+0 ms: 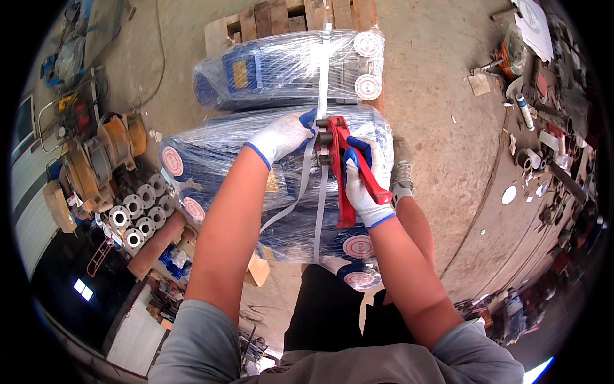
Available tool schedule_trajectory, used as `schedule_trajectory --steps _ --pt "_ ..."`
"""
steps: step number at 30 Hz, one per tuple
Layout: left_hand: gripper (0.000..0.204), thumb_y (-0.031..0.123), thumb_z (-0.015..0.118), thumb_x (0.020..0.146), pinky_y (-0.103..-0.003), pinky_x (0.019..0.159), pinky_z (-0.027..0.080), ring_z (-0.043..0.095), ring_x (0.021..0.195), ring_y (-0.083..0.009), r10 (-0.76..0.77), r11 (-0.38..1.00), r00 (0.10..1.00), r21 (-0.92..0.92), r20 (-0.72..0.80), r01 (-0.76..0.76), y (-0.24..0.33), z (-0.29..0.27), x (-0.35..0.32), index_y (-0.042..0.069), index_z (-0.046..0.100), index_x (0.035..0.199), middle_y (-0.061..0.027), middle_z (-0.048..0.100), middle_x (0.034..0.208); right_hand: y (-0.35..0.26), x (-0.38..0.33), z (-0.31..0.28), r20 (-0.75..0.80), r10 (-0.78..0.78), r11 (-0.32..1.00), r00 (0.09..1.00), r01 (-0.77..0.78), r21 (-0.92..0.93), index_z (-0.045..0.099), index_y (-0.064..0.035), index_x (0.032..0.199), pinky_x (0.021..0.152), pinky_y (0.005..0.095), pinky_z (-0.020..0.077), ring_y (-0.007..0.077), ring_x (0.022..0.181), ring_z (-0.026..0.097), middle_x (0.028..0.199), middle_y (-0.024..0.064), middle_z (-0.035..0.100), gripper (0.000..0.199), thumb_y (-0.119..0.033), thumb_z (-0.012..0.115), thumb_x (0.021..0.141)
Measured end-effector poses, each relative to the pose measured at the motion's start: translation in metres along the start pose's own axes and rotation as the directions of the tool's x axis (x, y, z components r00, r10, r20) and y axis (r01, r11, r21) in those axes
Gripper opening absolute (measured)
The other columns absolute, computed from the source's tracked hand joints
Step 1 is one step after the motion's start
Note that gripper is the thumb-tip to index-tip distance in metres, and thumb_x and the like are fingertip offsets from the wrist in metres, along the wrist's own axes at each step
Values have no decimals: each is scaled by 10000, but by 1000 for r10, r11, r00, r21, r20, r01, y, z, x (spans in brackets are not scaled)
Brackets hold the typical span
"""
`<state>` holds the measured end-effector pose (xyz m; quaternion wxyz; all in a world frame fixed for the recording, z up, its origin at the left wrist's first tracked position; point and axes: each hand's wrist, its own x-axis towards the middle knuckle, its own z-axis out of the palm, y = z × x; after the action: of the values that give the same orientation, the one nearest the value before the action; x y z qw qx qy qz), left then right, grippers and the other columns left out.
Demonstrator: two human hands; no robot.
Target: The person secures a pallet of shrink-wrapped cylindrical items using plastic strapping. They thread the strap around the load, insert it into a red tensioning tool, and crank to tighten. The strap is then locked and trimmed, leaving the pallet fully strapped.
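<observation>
A large blue machine wrapped in clear plastic film [224, 166] lies on a wooden pallet [281, 16], with a second wrapped one [281, 70] behind it. A grey plastic strap [323, 77] runs over both. My right hand [358, 185], in a white glove with blue cuff, is shut on the handles of a red strapping tool [339, 160] that sits on the strap atop the near bundle. My left hand [284, 134], gloved the same way, grips the strap right at the tool's head. A loose strap end hangs down toward my legs.
Several short metal pipe sections [137, 217] and orange machinery [109, 147] stand at the left. A curved workbench [543, 160] littered with tools and parts runs along the right. Bare concrete floor [441, 128] lies between pallet and bench. A wood block [259, 269] lies by the bundle.
</observation>
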<state>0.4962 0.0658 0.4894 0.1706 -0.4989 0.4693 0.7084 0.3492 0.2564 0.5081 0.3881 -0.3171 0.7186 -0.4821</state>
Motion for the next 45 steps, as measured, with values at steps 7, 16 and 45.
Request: schedule_trajectory --steps 7,16,45 --pt "305 16 574 930 -347 845 507 622 876 -224 411 685 900 603 143 -409 -18 -12 -5 16 674 1218 -106 699 999 -32 25 -3 -84 49 988 995 -61 -142 680 33 1108 841 438 551 394 867 703 986 187 732 272 -205 720 981" --pt "218 66 573 943 -396 806 516 667 851 -294 225 635 957 718 183 -286 3 -10 -7 5 663 1131 -174 700 931 -16 -21 13 70 -161 958 984 173 -229 565 -58 1329 1114 539 436 482 1297 540 1414 270 518 457 -145 717 907" --pt "178 100 581 991 -274 671 468 550 748 -93 118 993 992 5 51 -118 10 4 -17 82 723 1096 20 648 863 -14 41 10 12 127 969 992 -122 -214 642 -47 1267 939 467 529 383 1050 683 1116 187 710 384 -296 713 983"
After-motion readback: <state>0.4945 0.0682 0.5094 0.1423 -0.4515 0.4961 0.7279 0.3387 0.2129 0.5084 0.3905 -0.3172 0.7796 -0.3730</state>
